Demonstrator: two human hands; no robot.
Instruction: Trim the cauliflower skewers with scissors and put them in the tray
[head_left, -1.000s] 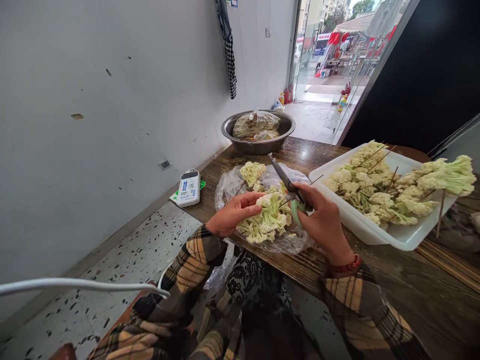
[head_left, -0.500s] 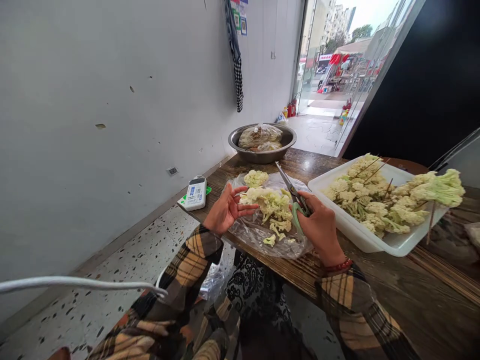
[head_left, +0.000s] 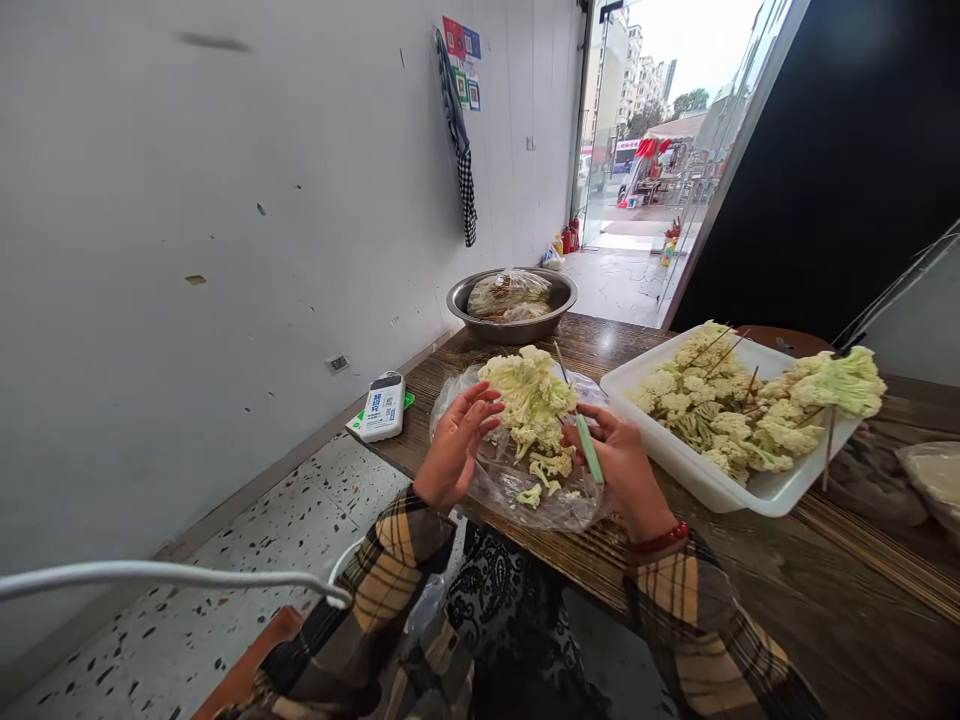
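A pile of cauliflower pieces (head_left: 529, 400) lies on a clear plastic bag (head_left: 510, 480) at the near edge of the wooden table (head_left: 825, 590). My left hand (head_left: 457, 445) hovers just left of the pile, fingers spread and holding nothing. My right hand (head_left: 619, 460) sits right of the pile, closed on the green handles of scissors (head_left: 581, 430), whose blades point away over the cauliflower. A few small cut florets (head_left: 541, 478) lie near the bag's front.
A white tray (head_left: 750, 490) of skewered cauliflower stands to the right. At the table's far end a metal basin (head_left: 512, 322) holds bagged items. A white device (head_left: 382, 405) lies on the left corner. A white cable (head_left: 172, 573) crosses the lower left, above speckled floor.
My left hand let go of the cauliflower clump, which now lies in the pile, and its fingers opened. The scissors swung more upright in my right hand. The view tilted up.
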